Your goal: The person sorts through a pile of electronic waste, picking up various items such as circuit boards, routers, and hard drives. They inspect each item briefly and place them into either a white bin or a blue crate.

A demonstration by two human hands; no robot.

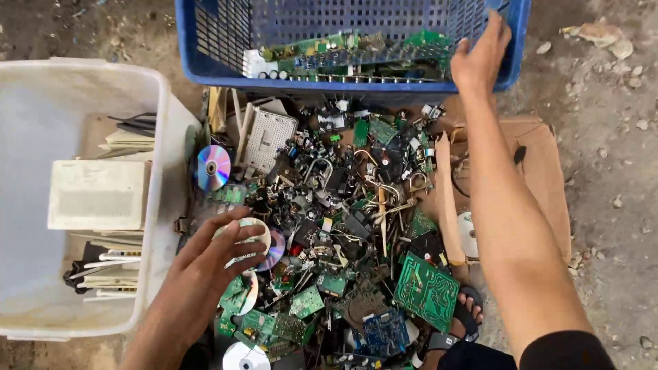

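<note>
My left hand grips a pale disc at lower left, over the scrap pile. My right hand, fingers open, rests on the blue crate rim at upper right.

Pale ring-shaped disc atop the scrap heap; blue slotted crate holding green circuit boards

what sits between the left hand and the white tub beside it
Nothing visible. The left hand holds a disc over the scrap pile, and the white tub wall lies just to its left with open space between.
</note>
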